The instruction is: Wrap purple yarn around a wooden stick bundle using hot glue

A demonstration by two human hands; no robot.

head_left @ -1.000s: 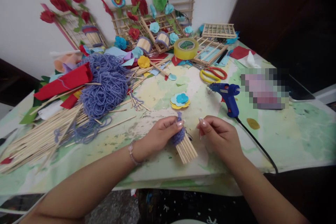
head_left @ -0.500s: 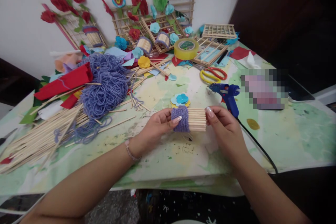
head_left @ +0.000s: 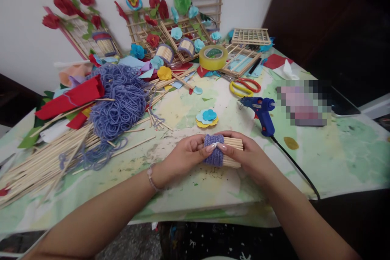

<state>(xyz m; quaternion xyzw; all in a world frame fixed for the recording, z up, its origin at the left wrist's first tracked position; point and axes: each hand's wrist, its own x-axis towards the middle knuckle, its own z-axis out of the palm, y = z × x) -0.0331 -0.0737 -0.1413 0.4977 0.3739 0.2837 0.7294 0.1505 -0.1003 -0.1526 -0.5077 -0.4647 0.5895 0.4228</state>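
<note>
Between both hands is a small bundle of wooden sticks (head_left: 234, 142), its left part wrapped in braided purple yarn (head_left: 215, 158). My left hand (head_left: 185, 152) grips the yarn-wrapped end, thumb on top. My right hand (head_left: 251, 154) closes around the bare stick end, its thumb reaching across to the yarn. Both thumb tips meet on the yarn band; the fingers beneath are partly hidden. Just beyond the bundle lies a layered paper flower (head_left: 207, 118) in blue and yellow. To the right of it rests a blue glue gun (head_left: 260, 111) with a black cord.
On the left sit a heap of purple yarn (head_left: 118, 101), loose sticks (head_left: 42, 166) and red paper (head_left: 70, 95). Farther back are scissors (head_left: 245, 87), a tape roll (head_left: 213, 57) and stick lattices with paper flowers (head_left: 170, 28). A pixelated item (head_left: 304, 103) lies at right.
The bundle has come slightly down and toward me. My right hand has shifted from the stick ends to wrap around the bundle, its thumb now on the yarn beside the left thumb.
</note>
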